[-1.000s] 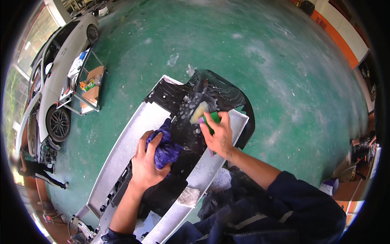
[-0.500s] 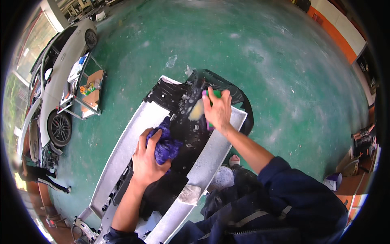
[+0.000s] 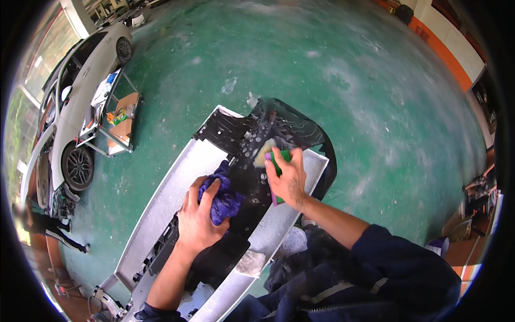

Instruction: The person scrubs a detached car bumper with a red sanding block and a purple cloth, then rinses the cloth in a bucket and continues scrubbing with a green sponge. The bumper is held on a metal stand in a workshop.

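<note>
A black car bumper (image 3: 252, 214), wet with white suds and drops at its far end, lies in front of me between two whitish long strips (image 3: 171, 180). My right hand (image 3: 289, 182) is closed round a green and purple sponge block (image 3: 283, 156), held against the bumper's far right part. Beside the block is a pale yellow patch (image 3: 264, 153) on the black surface; I cannot tell what it is. My left hand (image 3: 201, 220) grips a crumpled purple cloth (image 3: 225, 199) resting on the bumper's left middle.
A folded pale cloth (image 3: 250, 264) lies on the right strip, with a whitish bucket (image 3: 293, 240) below. To the left stand a wheeled trolley (image 3: 113, 153) with boxes and a white car (image 3: 88, 80). Another person (image 3: 53, 228) is at the lower left. Green floor (image 3: 214, 48) surrounds the bumper.
My right hand has drawn the sponge block back toward me along the bumper. My left hand still holds the purple cloth and has shifted only slightly.
</note>
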Demonstrator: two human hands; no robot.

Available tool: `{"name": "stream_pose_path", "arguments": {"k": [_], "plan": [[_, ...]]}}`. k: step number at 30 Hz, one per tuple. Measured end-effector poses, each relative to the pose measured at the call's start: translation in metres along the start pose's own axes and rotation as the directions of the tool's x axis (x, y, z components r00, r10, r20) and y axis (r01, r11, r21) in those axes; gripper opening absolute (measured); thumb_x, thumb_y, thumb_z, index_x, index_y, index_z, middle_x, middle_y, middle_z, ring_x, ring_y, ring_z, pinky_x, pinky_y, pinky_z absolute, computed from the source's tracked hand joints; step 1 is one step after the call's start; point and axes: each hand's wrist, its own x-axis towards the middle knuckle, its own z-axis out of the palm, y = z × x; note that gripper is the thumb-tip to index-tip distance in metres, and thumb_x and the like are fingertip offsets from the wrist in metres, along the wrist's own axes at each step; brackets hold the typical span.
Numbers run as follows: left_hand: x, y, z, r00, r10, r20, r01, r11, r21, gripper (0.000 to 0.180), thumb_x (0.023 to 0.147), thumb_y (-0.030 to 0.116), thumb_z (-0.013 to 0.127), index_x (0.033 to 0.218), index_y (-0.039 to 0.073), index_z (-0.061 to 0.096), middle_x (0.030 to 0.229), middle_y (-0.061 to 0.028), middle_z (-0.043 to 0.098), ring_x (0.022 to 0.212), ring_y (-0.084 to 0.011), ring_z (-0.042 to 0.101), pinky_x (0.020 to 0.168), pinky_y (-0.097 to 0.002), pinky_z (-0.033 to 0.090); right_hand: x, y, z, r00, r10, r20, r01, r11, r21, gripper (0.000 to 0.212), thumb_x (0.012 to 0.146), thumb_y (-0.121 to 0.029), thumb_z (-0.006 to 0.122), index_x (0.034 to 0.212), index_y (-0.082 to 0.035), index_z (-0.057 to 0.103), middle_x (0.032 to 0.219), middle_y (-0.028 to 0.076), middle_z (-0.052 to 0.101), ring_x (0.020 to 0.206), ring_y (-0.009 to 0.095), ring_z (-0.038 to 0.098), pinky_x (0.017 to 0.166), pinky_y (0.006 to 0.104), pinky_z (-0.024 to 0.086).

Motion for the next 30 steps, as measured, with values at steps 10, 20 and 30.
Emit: {"name": "stream_pose_path", "arguments": {"k": [10,20,30], "plan": [[0.002,0.002,0.001,1.0,-0.011,0.013,0.011,1.0,0.006,0.093,0.065,0.011,0.087,0.152,0.014,0.056,0.152,-0.0204,0.054,0.128,-0.0468,0.066,0.095,-0.0553,0.065,0.023,-0.007,0.012,0.996,0.093,-0.013,-0.094,0.993,-0.067,0.045,0.105,-0.034,0.07,0.142,-0.009,0.073,0.117,0.026,0.053,0.11,0.048,0.062,0.083,0.055,0.06],[-0.002,-0.002,0.002,1.0,-0.012,0.014,0.011,0.999,0.031,0.095,0.062,0.012,0.087,0.153,0.013,0.057,0.151,-0.0214,0.055,0.132,-0.0484,0.064,0.097,-0.0556,0.063,0.019,-0.006,0.013,0.999,0.023,-0.033,-0.022,0.999,0.03,0.039,0.104,-0.035,0.074,0.135,-0.011,0.079,0.112,0.022,0.054,0.104,0.043,0.064,0.082,0.0512,0.058],[0.001,-0.001,0.002,1.0,0.01,0.012,-0.01,1.0,0.026,0.095,0.065,0.013,0.089,0.153,0.015,0.057,0.152,-0.0188,0.054,0.125,-0.045,0.066,0.094,-0.0554,0.064,-0.02,-0.012,-0.007,0.99,-0.143,-0.014,0.144,0.975,0.167,0.046,0.099,-0.025,0.081,0.141,-0.007,0.077,0.116,0.023,0.061,0.107,0.041,0.065,0.09,0.0488,0.058]]}}
